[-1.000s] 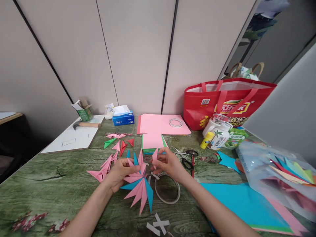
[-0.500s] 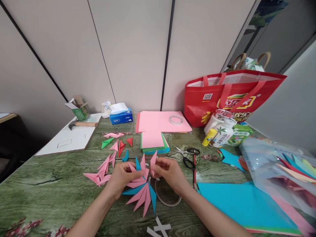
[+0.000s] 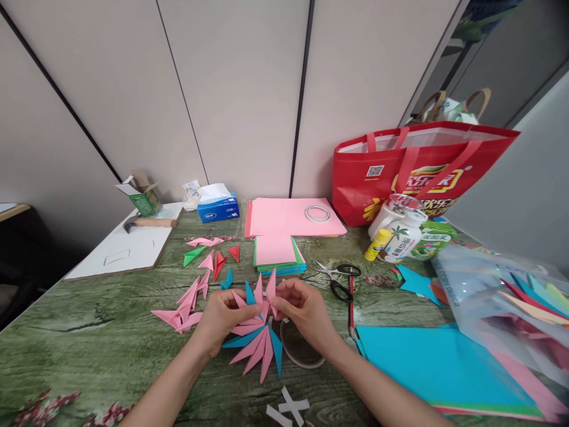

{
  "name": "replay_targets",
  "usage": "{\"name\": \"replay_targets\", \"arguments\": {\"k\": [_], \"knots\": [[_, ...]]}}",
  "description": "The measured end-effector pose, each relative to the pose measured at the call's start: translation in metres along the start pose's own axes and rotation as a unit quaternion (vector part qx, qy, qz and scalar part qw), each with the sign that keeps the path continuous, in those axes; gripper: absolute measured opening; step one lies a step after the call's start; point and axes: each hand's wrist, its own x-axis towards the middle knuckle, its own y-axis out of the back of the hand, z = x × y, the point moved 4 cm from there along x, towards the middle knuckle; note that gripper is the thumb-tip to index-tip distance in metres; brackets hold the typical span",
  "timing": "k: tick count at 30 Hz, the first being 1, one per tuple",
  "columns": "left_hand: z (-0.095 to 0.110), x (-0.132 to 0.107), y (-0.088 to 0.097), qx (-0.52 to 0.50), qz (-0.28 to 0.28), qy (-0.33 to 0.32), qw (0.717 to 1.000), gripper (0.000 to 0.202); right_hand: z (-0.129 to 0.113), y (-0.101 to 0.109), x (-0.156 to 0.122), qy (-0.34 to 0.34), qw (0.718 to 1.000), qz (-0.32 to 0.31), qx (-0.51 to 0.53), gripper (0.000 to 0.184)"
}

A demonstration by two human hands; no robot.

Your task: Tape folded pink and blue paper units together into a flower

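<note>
Pinched in my left hand [image 3: 224, 317] is a fan-shaped paper flower [image 3: 255, 350] made of pink and blue folded pointed petals. My right hand [image 3: 300, 305] grips a single pink folded paper petal [image 3: 271, 292], held upright against the flower's upper right side. Whether that petal is attached to the flower I cannot tell. Under my right hand lies a roll of tape [image 3: 302, 363], partly hidden. More pink folded pieces [image 3: 180, 317] lie left of my left hand, and a small blue folded piece [image 3: 227, 279] lies just beyond it.
Scissors [image 3: 340, 279] and a red pencil [image 3: 351, 311] lie right of my hands. Stacked paper squares [image 3: 275, 252] are ahead. White tape strips [image 3: 291, 406] lie in front. Blue sheets [image 3: 435, 367], a glue stick [image 3: 377, 245], a red bag [image 3: 355, 184] and a hammer [image 3: 151, 222] surround the work.
My right hand has moved left, bringing the pink petal from beside the flower up against it. My left hand keeps its hold on the flower.
</note>
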Motion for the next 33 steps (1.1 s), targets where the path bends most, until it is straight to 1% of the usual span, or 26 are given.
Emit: {"name": "replay_targets", "arguments": {"k": [4, 8, 10, 12, 16, 19, 26, 29, 33], "knots": [[0.000, 0.000, 0.000, 0.000, -0.003, -0.001, 1.000, 0.034, -0.003, 0.001, 0.000, 0.011, 1.000, 0.012, -0.004, 0.023], [-0.002, 0.000, 0.000, -0.027, -0.007, 0.026, 0.999, 0.029, -0.004, 0.006, 0.002, 0.001, 0.999, 0.049, -0.009, 0.023], [-0.003, 0.000, 0.000, -0.043, -0.009, 0.045, 0.998, 0.029, -0.004, 0.008, 0.002, -0.006, 0.997, 0.071, 0.007, 0.024], [-0.003, 0.000, 0.000, -0.042, -0.002, 0.040, 0.998, 0.029, -0.002, 0.009, 0.002, -0.023, 0.996, 0.083, 0.033, 0.025], [0.000, -0.001, 0.001, 0.011, 0.019, -0.009, 1.000, 0.030, 0.003, 0.007, 0.001, -0.080, 0.991, 0.073, 0.078, 0.026], [-0.001, -0.001, 0.002, 0.020, 0.020, -0.006, 1.000, 0.027, 0.004, 0.005, 0.000, -0.104, 0.988, 0.068, 0.089, 0.026], [-0.005, 0.001, 0.001, -0.005, 0.018, 0.021, 1.000, 0.027, 0.003, -0.001, -0.004, -0.109, 0.985, 0.071, 0.109, 0.027], [-0.006, 0.002, 0.002, -0.003, 0.018, 0.018, 1.000, 0.028, 0.005, -0.003, -0.005, -0.113, 0.984, 0.077, 0.116, 0.030], [-0.006, 0.001, 0.002, -0.001, 0.009, 0.013, 1.000, 0.028, 0.006, -0.004, -0.006, -0.107, 0.985, 0.064, 0.119, 0.030]]}}
